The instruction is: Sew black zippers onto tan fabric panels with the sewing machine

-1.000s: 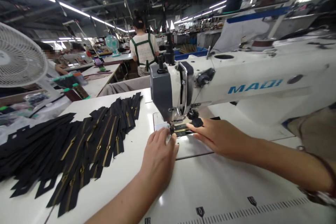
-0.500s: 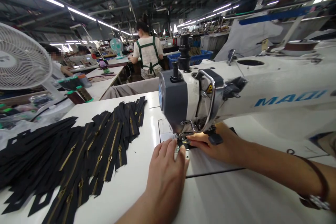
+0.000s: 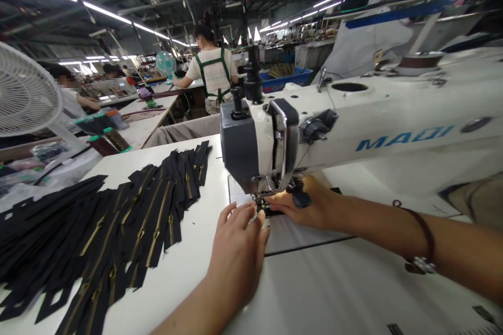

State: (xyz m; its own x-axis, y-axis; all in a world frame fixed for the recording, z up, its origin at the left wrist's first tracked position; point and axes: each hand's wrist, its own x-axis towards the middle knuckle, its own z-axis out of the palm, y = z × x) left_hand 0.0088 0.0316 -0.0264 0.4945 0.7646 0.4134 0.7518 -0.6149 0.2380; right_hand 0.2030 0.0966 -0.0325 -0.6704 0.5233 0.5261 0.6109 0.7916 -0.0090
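A short black zipper (image 3: 271, 213) with brass teeth lies under the presser foot of a white sewing machine (image 3: 259, 141), mostly covered by fingers. My left hand (image 3: 238, 243) reaches in from the front left, its fingers bent and thumb close to the fingertips, pinching the zipper's near side by the needle. From the right, my right hand (image 3: 310, 204) passes beneath the machine head and grips the zipper's other side with fingers together. Left of the machine, several black zippers (image 3: 157, 214) with brass teeth and pulls lie overlapped on the white table (image 3: 188, 277), beside plain black strips (image 3: 43, 235).
A white fan (image 3: 27, 94) stands at the left, near thread cones (image 3: 118, 140) and plastic bags. Grey cloth (image 3: 181, 130) hangs along the table's far edge. Beyond it a person (image 3: 214, 70) works at another table, and a blue basket (image 3: 286, 78) stands behind the machine.
The view has shifted, so machine, hands and zippers sit further left in the picture. Both hands stay at the needle on the zipper. The person beyond has stretched an arm out to the left.
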